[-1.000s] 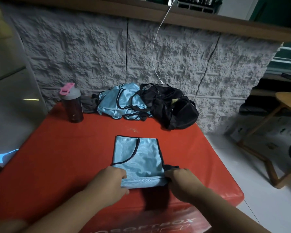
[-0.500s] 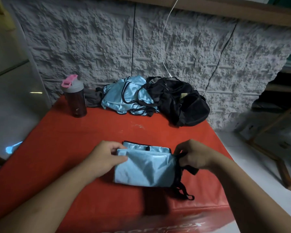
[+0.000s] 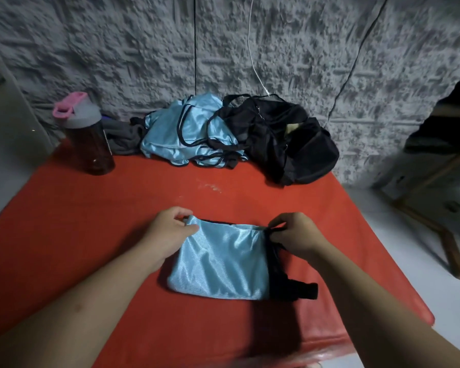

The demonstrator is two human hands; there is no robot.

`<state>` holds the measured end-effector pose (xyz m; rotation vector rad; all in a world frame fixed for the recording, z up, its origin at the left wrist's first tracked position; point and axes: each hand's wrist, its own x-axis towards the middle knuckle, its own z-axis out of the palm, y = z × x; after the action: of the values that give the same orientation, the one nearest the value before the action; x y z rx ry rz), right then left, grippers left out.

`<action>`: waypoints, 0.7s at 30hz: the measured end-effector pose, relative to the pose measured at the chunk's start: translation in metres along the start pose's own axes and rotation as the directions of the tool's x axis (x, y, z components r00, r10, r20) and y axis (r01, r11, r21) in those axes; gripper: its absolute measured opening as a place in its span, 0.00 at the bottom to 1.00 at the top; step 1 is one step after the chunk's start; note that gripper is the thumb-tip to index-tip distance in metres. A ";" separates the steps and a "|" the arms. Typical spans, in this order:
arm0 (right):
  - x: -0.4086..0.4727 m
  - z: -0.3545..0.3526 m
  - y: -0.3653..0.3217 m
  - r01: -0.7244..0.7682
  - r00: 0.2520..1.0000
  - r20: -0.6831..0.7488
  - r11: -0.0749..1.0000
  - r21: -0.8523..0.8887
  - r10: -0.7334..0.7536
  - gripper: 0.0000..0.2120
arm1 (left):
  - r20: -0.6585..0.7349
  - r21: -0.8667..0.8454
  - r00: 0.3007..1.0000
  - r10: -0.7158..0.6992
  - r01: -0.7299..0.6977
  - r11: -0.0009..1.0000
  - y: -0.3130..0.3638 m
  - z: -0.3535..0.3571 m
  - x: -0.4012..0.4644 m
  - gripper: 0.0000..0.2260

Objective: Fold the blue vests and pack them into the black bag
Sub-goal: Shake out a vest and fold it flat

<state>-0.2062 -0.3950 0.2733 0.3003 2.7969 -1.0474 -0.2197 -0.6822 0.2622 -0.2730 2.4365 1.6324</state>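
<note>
Head view: left hand and right hand fingers pinch the folded blue vest's top corners, frame centre; black bag upper right, contents unclear.

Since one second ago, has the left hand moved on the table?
Yes. The left hand went from the near edge of the red table toward the pile of blue vests, carrying the folded vest's edge away from the person.
</note>
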 end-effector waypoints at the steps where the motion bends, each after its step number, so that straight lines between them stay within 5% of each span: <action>1: 0.002 0.001 0.001 0.009 1.000 -0.017 1.000 -0.021 -0.010 0.12 | 0.018 0.022 1.000 -0.014 0.013 1.000 0.000 0.001 0.000 0.21; 6: 0.007 0.003 0.005 0.026 0.996 -0.089 0.999 0.038 -0.022 0.13 | 0.103 0.226 0.994 0.023 -0.046 0.973 0.002 0.000 -0.012 0.35; 13: 0.013 0.009 0.005 0.024 0.985 -0.168 1.000 -0.015 -0.026 0.07 | 0.036 0.314 0.992 0.119 -0.124 0.941 -0.008 -0.005 -0.013 0.24; 21: 0.015 0.016 0.007 -0.067 0.964 -0.263 0.991 -0.116 0.034 0.20 | -0.082 0.600 0.944 0.319 -0.209 0.773 -0.017 0.007 -0.011 0.17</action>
<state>-0.2182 -0.3979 0.2539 0.5276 3.0506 -0.8742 -0.2041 -0.6818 0.2471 0.0317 3.0855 0.8661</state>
